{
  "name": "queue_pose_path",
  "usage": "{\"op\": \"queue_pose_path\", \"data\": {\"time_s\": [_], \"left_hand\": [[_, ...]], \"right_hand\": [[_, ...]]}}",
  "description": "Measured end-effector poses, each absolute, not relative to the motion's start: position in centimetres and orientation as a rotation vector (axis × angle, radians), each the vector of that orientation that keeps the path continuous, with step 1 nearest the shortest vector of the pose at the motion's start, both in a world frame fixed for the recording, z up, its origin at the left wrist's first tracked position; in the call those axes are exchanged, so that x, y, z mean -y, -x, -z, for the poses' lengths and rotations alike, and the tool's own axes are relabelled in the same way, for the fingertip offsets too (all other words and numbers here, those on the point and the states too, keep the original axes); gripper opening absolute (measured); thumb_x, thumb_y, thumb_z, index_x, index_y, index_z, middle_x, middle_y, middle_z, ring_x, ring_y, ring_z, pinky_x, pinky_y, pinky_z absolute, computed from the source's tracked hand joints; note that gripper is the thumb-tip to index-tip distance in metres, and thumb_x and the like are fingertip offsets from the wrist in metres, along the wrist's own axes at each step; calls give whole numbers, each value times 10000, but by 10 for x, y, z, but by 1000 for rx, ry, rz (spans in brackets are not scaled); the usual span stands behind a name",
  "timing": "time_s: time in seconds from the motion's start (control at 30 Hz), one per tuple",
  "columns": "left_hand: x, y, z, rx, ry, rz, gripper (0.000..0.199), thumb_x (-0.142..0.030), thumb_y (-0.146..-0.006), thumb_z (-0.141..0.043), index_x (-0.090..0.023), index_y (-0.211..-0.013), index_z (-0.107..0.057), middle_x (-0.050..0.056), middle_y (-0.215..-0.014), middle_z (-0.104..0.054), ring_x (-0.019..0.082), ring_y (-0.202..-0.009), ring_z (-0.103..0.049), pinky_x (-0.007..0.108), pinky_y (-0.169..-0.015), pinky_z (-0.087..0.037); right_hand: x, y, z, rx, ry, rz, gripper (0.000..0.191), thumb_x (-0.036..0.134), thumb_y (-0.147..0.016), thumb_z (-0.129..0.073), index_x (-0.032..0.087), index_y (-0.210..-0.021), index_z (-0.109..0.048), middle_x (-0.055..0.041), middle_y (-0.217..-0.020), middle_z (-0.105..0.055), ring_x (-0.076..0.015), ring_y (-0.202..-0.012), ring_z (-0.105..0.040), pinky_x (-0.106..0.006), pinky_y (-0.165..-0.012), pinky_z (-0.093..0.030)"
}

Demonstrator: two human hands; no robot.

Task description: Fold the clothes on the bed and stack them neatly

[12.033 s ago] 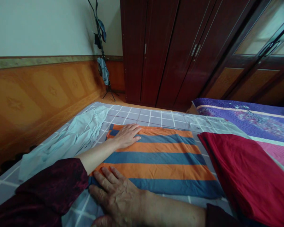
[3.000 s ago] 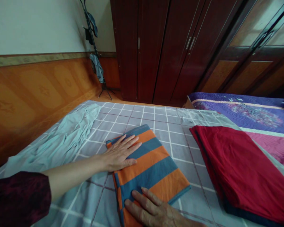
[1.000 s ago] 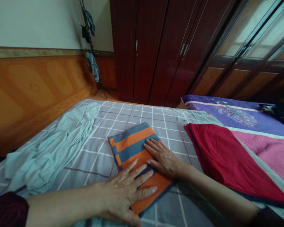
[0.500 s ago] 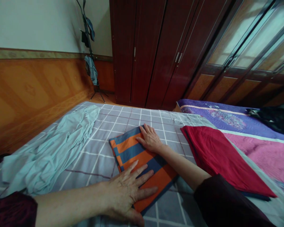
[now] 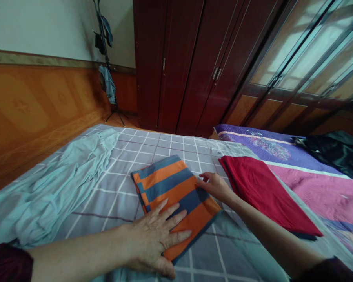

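A folded cloth with orange and blue stripes [image 5: 176, 180] lies on the grey checked bedsheet [image 5: 129, 156]. My left hand [image 5: 157, 237] rests flat on its near left part, fingers spread. At the cloth's right edge is my right hand [image 5: 214, 185], its thumb and fingers bent toward each other against the edge; whether fabric is pinched between them is too small to tell. To the right lies a folded red cloth [image 5: 264, 192], and at the left a crumpled pale green cloth [image 5: 61, 180].
A purple and pink bedcover [image 5: 294, 172] with a dark garment [image 5: 335, 150] on it spreads at the right. Beyond the bed stand a dark red wardrobe [image 5: 188, 70] and a coat rack [image 5: 106, 58] with items hanging.
My right hand has left the top of the striped cloth and moved right to its edge, its fingers now bent. My left hand stays flat on the cloth. The view has shifted slightly.
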State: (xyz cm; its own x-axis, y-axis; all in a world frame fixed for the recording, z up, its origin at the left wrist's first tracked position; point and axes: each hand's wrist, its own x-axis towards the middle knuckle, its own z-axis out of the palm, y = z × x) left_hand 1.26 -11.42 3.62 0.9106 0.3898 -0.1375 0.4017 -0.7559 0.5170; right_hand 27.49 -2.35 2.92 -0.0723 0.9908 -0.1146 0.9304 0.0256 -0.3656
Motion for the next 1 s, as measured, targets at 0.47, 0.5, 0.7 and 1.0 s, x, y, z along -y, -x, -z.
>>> {"op": "queue_pose_path", "data": {"time_s": [0.47, 0.5, 0.7, 1.0], "left_hand": [[121, -17, -59, -705, -2549, 181, 717, -585, -806, -568, -298, -1422, -338, 100, -1510, -222, 358, -1375, -218, 562, -1084, -254], [121, -17, -59, -691, -2558, 167, 720, -611, -807, -545, -294, -1421, -343, 99, -1509, -231, 352, -1375, -224, 552, -1089, -253], [97, -6, -44, -967, -2550, -205, 619, -600, -904, -364, -231, -1398, -402, 89, -1497, -312, 286, -1359, -312, 476, -1098, -290], [13, 56, -5, -1928, -2238, -394, 433, -454, -818, -471, -138, -1080, -610, 138, -1113, -641, 288, -1062, -583, 375, -903, -447]], "right_hand": [[29, -260, -35, 1728, 1918, -1246, 198, 307, -653, -708, 145, -767, -694, 23, -623, -637, -92, -546, -535, -179, -462, -358], [30, -261, -35, 1717, 1897, -1276, 177, 280, -642, -710, 144, -753, -695, 20, -644, -649, -97, -569, -554, -179, -483, -378], [57, -277, -41, 1610, 1797, -1456, 246, 287, -641, -655, 134, -832, -679, -21, -749, -695, -123, -610, -620, -188, -502, -442], [99, -290, -31, 1378, 1594, -1654, 418, 474, -609, -690, 123, -825, -620, -21, -588, -644, -105, -405, -573, -169, -362, -418]]}}
